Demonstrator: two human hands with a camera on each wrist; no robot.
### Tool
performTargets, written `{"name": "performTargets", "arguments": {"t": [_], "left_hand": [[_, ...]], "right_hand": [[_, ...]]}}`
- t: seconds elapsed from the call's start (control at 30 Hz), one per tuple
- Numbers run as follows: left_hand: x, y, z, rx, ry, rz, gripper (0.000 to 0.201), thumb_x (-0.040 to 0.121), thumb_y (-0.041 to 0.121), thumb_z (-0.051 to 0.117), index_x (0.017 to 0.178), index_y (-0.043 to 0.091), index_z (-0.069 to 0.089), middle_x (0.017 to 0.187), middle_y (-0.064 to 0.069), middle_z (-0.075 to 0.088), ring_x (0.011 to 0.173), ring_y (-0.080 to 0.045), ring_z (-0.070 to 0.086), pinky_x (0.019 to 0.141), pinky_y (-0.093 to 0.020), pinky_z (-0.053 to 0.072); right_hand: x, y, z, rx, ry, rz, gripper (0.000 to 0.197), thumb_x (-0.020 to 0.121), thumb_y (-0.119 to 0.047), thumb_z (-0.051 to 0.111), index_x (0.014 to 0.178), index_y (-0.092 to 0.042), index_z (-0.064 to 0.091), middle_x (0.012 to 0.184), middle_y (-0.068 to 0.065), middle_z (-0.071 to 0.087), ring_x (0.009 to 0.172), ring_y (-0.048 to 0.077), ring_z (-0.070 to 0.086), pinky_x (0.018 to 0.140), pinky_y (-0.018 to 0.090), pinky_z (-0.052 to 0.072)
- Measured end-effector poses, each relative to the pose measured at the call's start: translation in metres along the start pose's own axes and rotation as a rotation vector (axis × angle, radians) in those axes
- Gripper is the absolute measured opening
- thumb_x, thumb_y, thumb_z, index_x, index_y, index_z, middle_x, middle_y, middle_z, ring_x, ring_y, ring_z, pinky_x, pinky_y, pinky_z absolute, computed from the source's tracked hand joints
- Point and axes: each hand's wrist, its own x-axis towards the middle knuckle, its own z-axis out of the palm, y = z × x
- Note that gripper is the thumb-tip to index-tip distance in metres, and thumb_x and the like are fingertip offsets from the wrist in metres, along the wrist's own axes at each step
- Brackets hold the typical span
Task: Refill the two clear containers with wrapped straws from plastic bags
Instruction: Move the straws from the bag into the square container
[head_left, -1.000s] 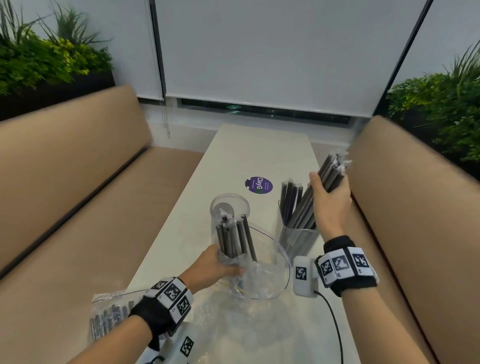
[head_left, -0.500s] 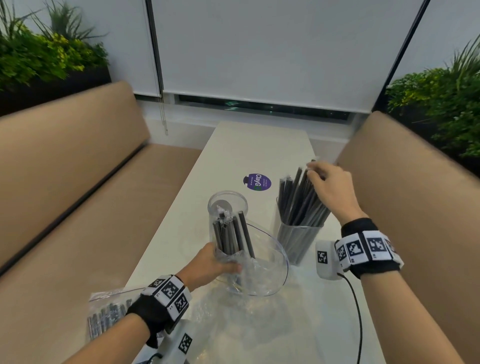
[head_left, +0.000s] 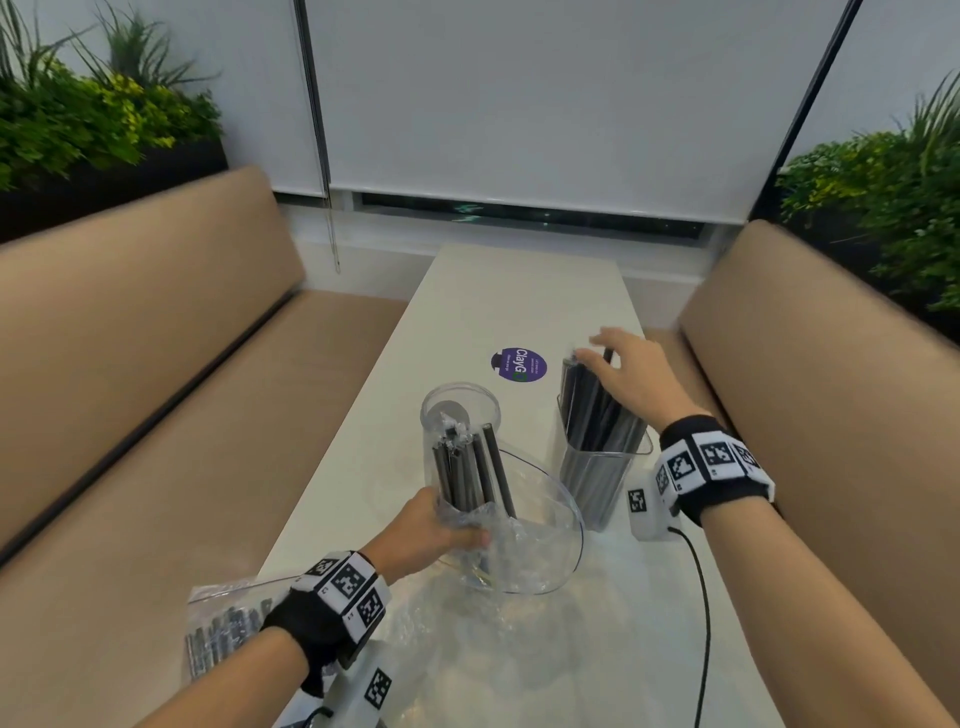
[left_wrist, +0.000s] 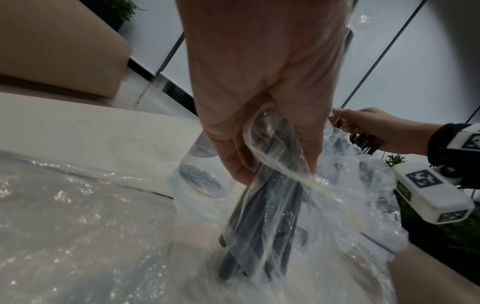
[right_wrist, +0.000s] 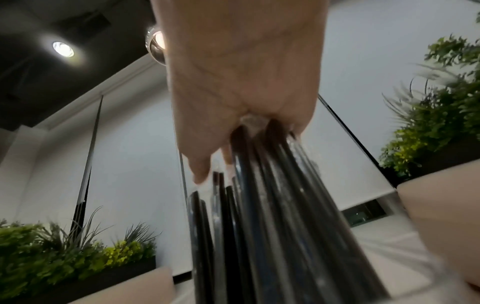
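On the white counter (head_left: 483, 306) I log two clear containers: the right container (head_left: 597, 483), upright, packed with dark wrapped straws (head_left: 592, 410), and the left container (head_left: 460, 410), round-mouthed, standing just behind the open plastic bag (head_left: 530, 540). My right hand (head_left: 631, 379) sits on top of the straws in the right container, fingers spread and fairly straight over their upper ends; in the right wrist view the fingertips (right_wrist: 200, 172) press against the bundle rather than wrap it. My left hand (head_left: 431, 535) clamps a bundle of straws (head_left: 467, 467) through the bag's film, fingers curled round both; the bundle stands upright in the bag's mouth with its lower ends on the counter, as the left wrist view shows. A second bag of straws (head_left: 223, 629) lies flat at the counter's near-left corner. A purple round sticker (head_left: 519, 365) lies beyond the containers. Tan bench seats (head_left: 156, 395) flank the counter.
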Motion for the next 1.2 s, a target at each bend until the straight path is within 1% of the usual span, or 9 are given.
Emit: {"name": "performTargets", "arguments": {"t": [0.1, 0.27, 0.37, 0.47, 0.57, 0.7, 0.87, 0.97, 1.2], "left_hand": [[-0.003, 0.005, 0.002, -0.001, -0.001, 0.016, 0.056, 0.060, 0.028, 0.087, 0.111, 0.013, 0.069, 0.110, -0.008, 0.075, 0.106, -0.023, 0.070, 0.098, -0.049, 0.052], [-0.005, 0.008, 0.004, -0.026, -0.015, 0.028, 0.054, 0.063, 0.025, 0.086, 0.113, 0.016, 0.069, 0.109, -0.005, 0.076, 0.105, -0.019, 0.070, 0.099, -0.046, 0.053], [-0.003, 0.007, 0.004, -0.006, -0.011, 0.027, 0.065, 0.057, 0.035, 0.090, 0.115, 0.016, 0.067, 0.111, -0.005, 0.075, 0.106, -0.020, 0.070, 0.098, -0.048, 0.053], [0.000, 0.005, 0.003, 0.034, 0.010, 0.014, 0.071, 0.053, 0.041, 0.092, 0.114, 0.017, 0.066, 0.111, -0.005, 0.074, 0.105, -0.019, 0.070, 0.097, -0.049, 0.053], [-0.001, 0.010, 0.004, 0.094, 0.049, 0.073, 0.063, 0.057, 0.035, 0.090, 0.113, 0.021, 0.064, 0.115, -0.003, 0.066, 0.106, -0.016, 0.065, 0.096, -0.042, 0.053], [-0.007, 0.023, 0.002, 0.134, 0.077, 0.082, 0.057, 0.065, 0.031, 0.090, 0.110, 0.030, 0.056, 0.116, 0.002, 0.049, 0.106, -0.007, 0.055, 0.091, -0.029, 0.051], [-0.017, 0.038, 0.003, 0.080, -0.104, 0.092, 0.041, 0.073, 0.001, 0.079, 0.112, 0.012, 0.070, 0.102, -0.003, 0.076, 0.097, -0.014, 0.071, 0.082, -0.028, 0.059], [-0.024, 0.052, 0.008, 0.035, -0.122, 0.123, 0.040, 0.077, -0.010, 0.074, 0.111, 0.010, 0.068, 0.092, 0.004, 0.075, 0.084, 0.002, 0.070, 0.069, -0.011, 0.052], [-0.023, 0.050, 0.004, -0.123, -0.117, 0.047, 0.034, 0.082, 0.003, 0.074, 0.114, 0.010, 0.064, 0.096, -0.008, 0.065, 0.078, -0.013, 0.068, 0.070, -0.030, 0.060]], "right_hand": [[-0.001, 0.001, 0.006, -0.025, -0.014, -0.036, 0.029, 0.095, -0.027, 0.056, 0.115, -0.011, 0.071, 0.104, 0.016, 0.074, 0.102, 0.035, 0.065, 0.086, 0.040, 0.051], [-0.010, 0.006, -0.014, 0.028, -0.093, -0.058, 0.051, 0.089, -0.013, 0.060, 0.135, -0.034, 0.056, 0.136, 0.005, 0.061, 0.130, 0.028, 0.052, 0.111, 0.049, 0.034], [-0.024, -0.009, -0.034, 0.180, 0.226, -0.118, 0.037, 0.090, -0.009, 0.060, 0.125, -0.020, 0.065, 0.133, 0.006, 0.061, 0.131, 0.023, 0.050, 0.112, 0.031, 0.029], [-0.060, -0.039, -0.042, 0.415, 0.514, -0.101, 0.027, 0.089, -0.002, 0.055, 0.102, -0.016, 0.073, 0.096, -0.003, 0.073, 0.094, 0.017, 0.068, 0.091, 0.027, 0.050], [-0.105, -0.060, -0.013, 0.600, 0.264, -0.070, 0.026, 0.086, -0.001, 0.057, 0.094, -0.020, 0.073, 0.077, 0.003, 0.075, 0.078, 0.018, 0.072, 0.080, 0.036, 0.056], [-0.147, -0.071, 0.048, 0.445, -0.209, 0.082, 0.052, 0.085, -0.034, 0.070, 0.133, -0.022, 0.053, 0.111, -0.004, 0.067, 0.098, 0.007, 0.063, 0.088, 0.024, 0.051], [-0.143, -0.093, 0.075, 0.654, -0.146, 0.083, 0.049, 0.074, -0.040, 0.079, 0.115, -0.029, 0.056, 0.095, -0.022, 0.061, 0.089, -0.004, 0.059, 0.070, 0.003, 0.044], [-0.132, -0.098, 0.079, 0.669, 0.034, 0.180, 0.024, 0.079, -0.035, 0.075, 0.082, -0.018, 0.058, 0.074, -0.001, 0.064, 0.067, 0.014, 0.059, 0.055, 0.009, 0.042], [-0.102, -0.072, 0.032, 0.862, 0.187, 0.264, 0.012, 0.081, -0.014, 0.065, 0.069, -0.014, 0.063, 0.062, 0.007, 0.070, 0.065, 0.027, 0.070, 0.072, 0.046, 0.060]]}}
